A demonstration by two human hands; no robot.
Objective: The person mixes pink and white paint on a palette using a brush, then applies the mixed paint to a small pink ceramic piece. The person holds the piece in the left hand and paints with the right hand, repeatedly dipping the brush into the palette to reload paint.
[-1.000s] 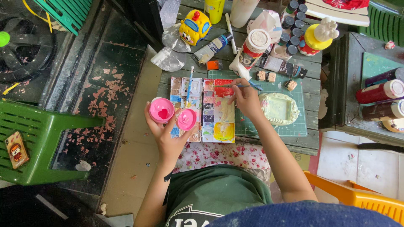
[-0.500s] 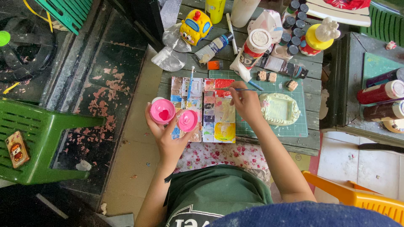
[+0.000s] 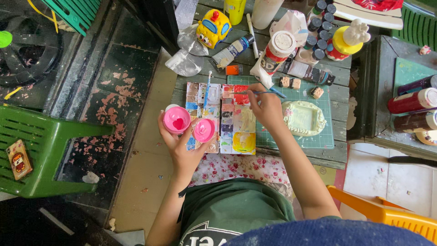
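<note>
Near the middle of the frame: right hand over the paint palette, fingers pinching a thin paintbrush. Long axis of the brush nearly level across the frame, handle end pointing right toward the green cutting mat, bristle end pointing left over the red well at the palette's upper edge. Tip at or just above that well; contact not clear. Forearm rising from the lower right of the frame, wrist bent inward over the palette.

Left of centre: left hand raised palm-up, fingers curled round a small pink paint pot and its pink lid, the two side by side, openings facing up. Pot just left of the palette, well apart from the brush tip; right hand the nearer one to the red well.

To the right of the right hand: a pale moulded frame lying flat on the mat. Spare brush resting on the palette's left part. Upper part of the table: bottles, jars, a yellow toy bus.
</note>
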